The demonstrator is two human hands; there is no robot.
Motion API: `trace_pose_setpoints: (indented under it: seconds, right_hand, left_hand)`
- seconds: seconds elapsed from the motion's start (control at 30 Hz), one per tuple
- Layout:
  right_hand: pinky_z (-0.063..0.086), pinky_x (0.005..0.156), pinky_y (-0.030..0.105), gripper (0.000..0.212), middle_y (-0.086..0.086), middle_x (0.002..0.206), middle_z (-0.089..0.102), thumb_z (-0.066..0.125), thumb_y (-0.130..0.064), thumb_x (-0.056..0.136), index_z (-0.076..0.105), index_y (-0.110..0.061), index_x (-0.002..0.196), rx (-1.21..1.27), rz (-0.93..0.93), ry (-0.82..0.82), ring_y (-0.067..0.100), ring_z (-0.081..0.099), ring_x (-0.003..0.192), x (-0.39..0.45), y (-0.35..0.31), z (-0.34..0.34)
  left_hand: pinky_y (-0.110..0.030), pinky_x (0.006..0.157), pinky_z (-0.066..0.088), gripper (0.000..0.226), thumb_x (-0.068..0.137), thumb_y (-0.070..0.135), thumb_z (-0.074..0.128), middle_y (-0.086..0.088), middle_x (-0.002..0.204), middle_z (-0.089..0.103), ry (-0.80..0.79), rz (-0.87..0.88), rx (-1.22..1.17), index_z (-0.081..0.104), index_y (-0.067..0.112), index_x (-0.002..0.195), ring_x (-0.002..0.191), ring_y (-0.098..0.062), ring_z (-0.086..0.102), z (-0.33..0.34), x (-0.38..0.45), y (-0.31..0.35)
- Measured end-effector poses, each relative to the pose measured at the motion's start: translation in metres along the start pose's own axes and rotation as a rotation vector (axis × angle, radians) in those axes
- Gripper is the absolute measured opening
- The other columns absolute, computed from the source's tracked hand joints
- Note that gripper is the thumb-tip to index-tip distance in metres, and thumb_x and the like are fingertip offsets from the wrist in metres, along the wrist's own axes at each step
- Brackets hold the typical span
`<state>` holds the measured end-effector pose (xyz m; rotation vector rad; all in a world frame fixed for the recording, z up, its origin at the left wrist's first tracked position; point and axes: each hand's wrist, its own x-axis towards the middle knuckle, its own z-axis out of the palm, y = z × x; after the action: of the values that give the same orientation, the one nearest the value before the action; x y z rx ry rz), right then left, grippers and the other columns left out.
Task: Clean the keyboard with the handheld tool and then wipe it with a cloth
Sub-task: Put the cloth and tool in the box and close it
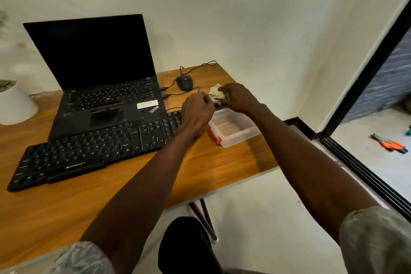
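A black external keyboard lies slanted on the wooden desk, in front of an open black laptop. Both my hands are raised over the keyboard's right end. My right hand grips a crumpled pale cloth. My left hand is closed with its fingertips at the cloth's left edge, where a small reddish bit shows. I cannot make out what that bit is. No handheld tool is plainly visible.
A clear plastic box with a red latch sits right of the keyboard, under my hands. A black wired mouse lies behind it. A white plant pot stands at far left. The desk's right edge meets a sliding door track.
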<state>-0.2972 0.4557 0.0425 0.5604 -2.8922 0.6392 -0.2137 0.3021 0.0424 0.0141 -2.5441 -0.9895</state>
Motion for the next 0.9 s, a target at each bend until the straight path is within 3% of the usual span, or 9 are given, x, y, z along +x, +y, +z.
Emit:
trace_pose_setpoints:
  seconds: [0.1,0.2,0.37,0.43,0.53,0.7,0.8,0.9]
  right_hand:
    - [0.042,0.089,0.028,0.040,0.013,0.125,0.063,0.072,-0.024,0.084,0.067,-0.008,0.121,0.048,0.006,0.050,0.027,0.057,0.112,0.004,0.001,0.001]
    - [0.045,0.088,0.032,0.033,0.014,0.119,0.066,0.069,-0.017,0.085,0.070,-0.004,0.115,0.089,0.031,0.075,0.028,0.059,0.108,0.002,-0.005,-0.002]
    - [0.044,0.078,0.029,0.029,0.013,0.108,0.067,0.069,-0.016,0.082,0.072,-0.003,0.107,0.133,-0.025,0.323,0.026,0.061,0.098,-0.018,-0.017,-0.025]
    - [0.042,0.071,0.027,0.029,0.010,0.104,0.067,0.070,-0.019,0.079,0.074,-0.005,0.104,0.132,-0.030,0.336,0.023,0.061,0.092,-0.034,-0.024,-0.043]
    - [0.050,0.067,0.034,0.025,0.007,0.094,0.067,0.073,-0.023,0.077,0.076,-0.007,0.097,0.066,-0.010,0.240,0.022,0.062,0.079,-0.063,-0.034,-0.055]
    - [0.048,0.070,0.029,0.028,0.005,0.100,0.069,0.074,-0.028,0.082,0.069,-0.011,0.103,-0.268,0.092,0.000,0.017,0.061,0.082,-0.098,-0.043,-0.025]
    - [0.044,0.073,0.028,0.039,0.003,0.099,0.068,0.071,-0.043,0.083,0.067,-0.014,0.109,-0.204,0.124,-0.180,0.016,0.056,0.082,-0.093,-0.042,-0.019]
    - [0.042,0.075,0.029,0.044,0.003,0.094,0.066,0.055,-0.055,0.091,0.068,-0.015,0.104,-0.106,0.165,-0.355,0.016,0.058,0.084,-0.077,-0.042,-0.034]
  left_hand:
    - [-0.029,0.060,0.048,0.015,0.091,0.025,0.062,0.002,0.082,0.068,-0.069,-0.008,-0.015,0.072,0.015,0.092,0.070,-0.013,0.060,0.003,-0.004,-0.002]
    - [-0.034,0.067,0.055,0.019,0.091,0.028,0.064,0.001,0.086,0.071,-0.125,-0.012,-0.017,0.075,0.013,0.095,0.072,-0.012,0.062,0.006,-0.008,-0.005]
    - [-0.039,0.070,0.057,0.017,0.091,0.027,0.063,0.000,0.084,0.071,-0.117,-0.059,-0.024,0.074,0.014,0.092,0.073,-0.014,0.062,0.012,-0.013,-0.007]
    - [-0.040,0.071,0.057,0.017,0.092,0.027,0.063,0.001,0.083,0.070,-0.125,-0.076,-0.040,0.074,0.014,0.092,0.073,-0.014,0.062,0.013,-0.012,-0.007]
    - [-0.036,0.063,0.055,0.017,0.091,0.031,0.064,0.003,0.074,0.066,-0.144,-0.099,-0.063,0.073,0.016,0.087,0.066,-0.014,0.060,0.012,-0.013,-0.006]
    - [-0.026,0.055,0.043,0.017,0.090,0.029,0.065,0.001,0.074,0.066,-0.127,-0.096,-0.114,0.071,0.016,0.081,0.065,-0.013,0.059,0.010,-0.016,-0.004]
    - [-0.026,0.053,0.042,0.017,0.090,0.028,0.065,0.000,0.077,0.067,-0.122,-0.110,-0.127,0.072,0.014,0.085,0.067,-0.012,0.059,0.009,-0.018,-0.002]
    - [-0.032,0.062,0.051,0.017,0.091,0.027,0.065,-0.002,0.080,0.069,-0.123,-0.117,-0.136,0.073,0.013,0.087,0.071,-0.014,0.062,0.010,-0.019,-0.004]
